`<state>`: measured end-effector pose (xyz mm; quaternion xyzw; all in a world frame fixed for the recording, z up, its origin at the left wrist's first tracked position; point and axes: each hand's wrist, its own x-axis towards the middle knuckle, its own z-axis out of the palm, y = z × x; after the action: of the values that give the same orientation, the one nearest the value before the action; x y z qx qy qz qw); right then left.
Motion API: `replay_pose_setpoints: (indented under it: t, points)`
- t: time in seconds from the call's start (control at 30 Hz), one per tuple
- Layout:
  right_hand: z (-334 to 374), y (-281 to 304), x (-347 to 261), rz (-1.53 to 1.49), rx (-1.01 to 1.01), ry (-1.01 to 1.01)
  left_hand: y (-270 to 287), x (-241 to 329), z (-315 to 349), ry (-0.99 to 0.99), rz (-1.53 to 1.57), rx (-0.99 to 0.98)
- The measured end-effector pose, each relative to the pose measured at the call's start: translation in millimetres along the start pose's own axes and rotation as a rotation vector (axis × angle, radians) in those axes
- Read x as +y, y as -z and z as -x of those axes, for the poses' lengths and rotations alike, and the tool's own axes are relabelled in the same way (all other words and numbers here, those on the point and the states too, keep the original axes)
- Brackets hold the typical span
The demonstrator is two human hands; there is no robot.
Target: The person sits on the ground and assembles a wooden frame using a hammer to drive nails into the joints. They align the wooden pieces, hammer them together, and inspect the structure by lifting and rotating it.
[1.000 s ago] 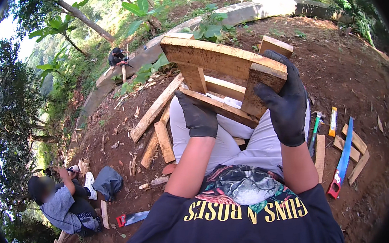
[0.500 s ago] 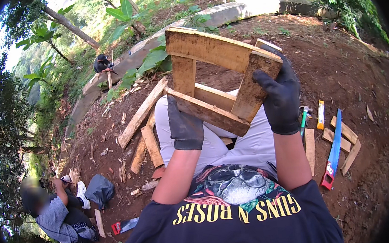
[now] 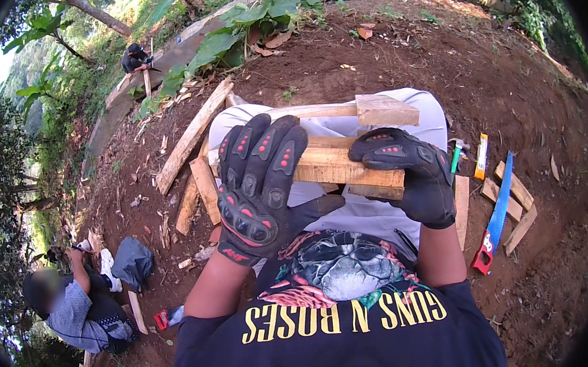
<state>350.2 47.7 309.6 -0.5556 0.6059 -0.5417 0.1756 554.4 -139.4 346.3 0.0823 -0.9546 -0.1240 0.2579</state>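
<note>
A frame of rough wooden boards [image 3: 338, 168] lies low across my lap, its near edge toward my body. My left hand [image 3: 255, 180], in a black glove with red dots and hard knuckle pads, rests over the frame's left end. Its fingers are stretched out and slightly apart, with the thumb pointing right along the near side. At the right end my gloved right hand [image 3: 415, 169] is closed around the frame, fingers bent over the top board. The frame's far right board [image 3: 387, 109] shows beyond that hand. My left hand hides the left end of the frame.
To the right on the soil lie a hammer [image 3: 456, 155], a yellow packet [image 3: 481, 156], a red-handled handsaw [image 3: 496, 211] and short wood pieces [image 3: 519, 223]. Planks [image 3: 195, 136] lie at left. One person [image 3: 84, 306] sits at lower left beside a dark bag [image 3: 133, 262]; another [image 3: 136, 59] is farther back.
The wooden frame has come down from in front of me onto my lap and tipped flatter. My left hand has shifted from gripping its lower corner to lying across its left end.
</note>
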Motion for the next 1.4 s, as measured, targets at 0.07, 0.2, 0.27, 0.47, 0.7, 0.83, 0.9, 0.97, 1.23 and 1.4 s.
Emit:
replay_pose_setpoints:
  t: [0.07,0.2,0.27,0.47,0.7,0.83,0.9,0.97,1.23,1.4]
  points:
    - [1.8,0.7,-2.6,0.099,-0.002,0.093,-1.4,2.4,-16.5,-0.071,0.008,-0.130]
    - [5.6,1.8,-16.3,0.384,0.049,0.069,-16.3,-3.3,15.9,-0.045,-0.104,-0.131]
    - [23.4,-1.3,-9.5,0.436,0.130,0.014,-21.5,0.3,17.0,-0.050,-0.107,-0.118]
    - [59.7,-8.4,14.4,0.456,0.238,-0.097,-42.9,7.4,29.2,-0.112,-0.149,-0.091]
    - [60.9,-14.3,9.7,0.407,0.242,-0.178,-39.4,8.5,20.8,-0.065,-0.145,-0.142]
    - [47.9,-11.6,9.5,0.380,0.262,-0.210,-37.9,7.0,-12.2,-0.011,-0.114,-0.168]
    - [38.3,-11.3,13.0,0.392,0.283,-0.191,-38.2,5.4,-29.5,0.025,-0.141,-0.195]
    - [31.7,-9.9,21.7,0.366,0.313,-0.217,-41.0,1.4,-48.0,0.039,-0.139,-0.180]
    - [13.0,-14.2,18.8,0.296,0.384,-0.252,-54.7,-12.7,-73.7,0.019,-0.105,-0.098]
    - [14.0,-11.8,16.2,0.322,0.385,-0.255,-58.4,-11.9,-69.3,0.013,-0.163,-0.087]
